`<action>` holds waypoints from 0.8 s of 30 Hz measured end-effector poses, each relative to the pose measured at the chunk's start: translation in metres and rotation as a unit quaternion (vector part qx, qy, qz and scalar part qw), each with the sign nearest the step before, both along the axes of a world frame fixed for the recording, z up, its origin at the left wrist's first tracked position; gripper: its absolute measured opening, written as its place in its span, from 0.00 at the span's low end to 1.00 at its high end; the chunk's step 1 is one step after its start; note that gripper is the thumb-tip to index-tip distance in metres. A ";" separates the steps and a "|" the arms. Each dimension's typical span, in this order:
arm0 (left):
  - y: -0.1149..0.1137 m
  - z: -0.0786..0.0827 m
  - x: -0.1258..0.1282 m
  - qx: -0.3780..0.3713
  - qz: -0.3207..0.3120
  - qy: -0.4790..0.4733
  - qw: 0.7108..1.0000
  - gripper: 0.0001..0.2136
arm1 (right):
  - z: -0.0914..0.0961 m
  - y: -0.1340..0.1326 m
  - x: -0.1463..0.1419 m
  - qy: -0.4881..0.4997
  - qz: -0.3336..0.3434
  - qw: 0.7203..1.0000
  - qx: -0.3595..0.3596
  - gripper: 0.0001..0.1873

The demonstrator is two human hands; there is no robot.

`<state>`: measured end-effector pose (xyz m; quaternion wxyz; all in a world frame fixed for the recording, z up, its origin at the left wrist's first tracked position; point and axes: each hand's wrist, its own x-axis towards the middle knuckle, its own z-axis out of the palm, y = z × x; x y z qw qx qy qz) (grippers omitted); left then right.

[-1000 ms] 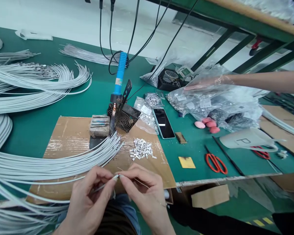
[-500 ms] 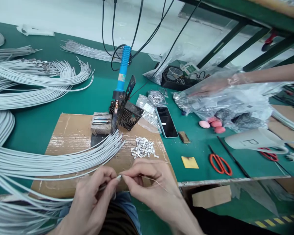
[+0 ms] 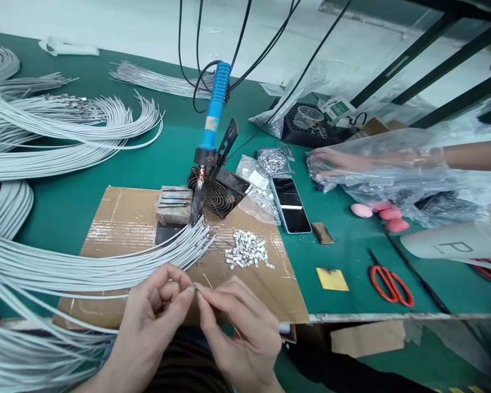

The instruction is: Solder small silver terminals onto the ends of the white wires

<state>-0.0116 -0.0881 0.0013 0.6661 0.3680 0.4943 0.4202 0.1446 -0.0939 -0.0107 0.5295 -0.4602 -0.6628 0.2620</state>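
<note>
Over the cardboard's front edge, my left hand point(image 3: 157, 311) is closed, its thumb and forefinger pinching the end of a light grey cable that is mostly hidden by the fingers. Facing it, my right hand point(image 3: 239, 322) is closed in a pinch at the same tip. A thin, pale copper-coloured wire point(image 3: 207, 280), perhaps solder, runs through the right fingers. The tiny part between the fingertips is too small to make out. Just beyond lie a bundle of grey cables point(image 3: 118, 267) and a heap of small white-and-silver metal pieces point(image 3: 247, 250) on the cardboard point(image 3: 118, 218).
A blue-handled soldering iron point(image 3: 217, 103) stands upright beside a block point(image 3: 174, 204) and a small fan point(image 3: 219, 199). Rightward are a phone point(image 3: 291, 204), yellow sponge point(image 3: 332, 279), red-handled scissors point(image 3: 390, 284) and a cup point(image 3: 445, 243). Another person's hand point(image 3: 343, 161) rests on plastic bags.
The view has shifted slightly, moving the scene. My right hand has turned, and the thin wire's end now sticks up above its fingers. The other person's hand has shifted on the bags.
</note>
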 end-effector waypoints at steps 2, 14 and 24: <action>0.001 -0.004 -0.002 0.010 -0.003 0.020 1.000 0.16 | 0.005 0.003 0.006 -0.003 0.027 0.999 -0.033 0.14; 0.004 0.000 -0.003 -0.033 -0.045 0.001 0.998 0.16 | 0.004 0.018 0.007 0.008 0.129 0.989 -0.078 0.13; 0.019 0.013 -0.005 -0.100 0.006 0.057 0.993 0.19 | -0.028 0.014 0.027 0.046 -0.151 0.987 -0.039 0.18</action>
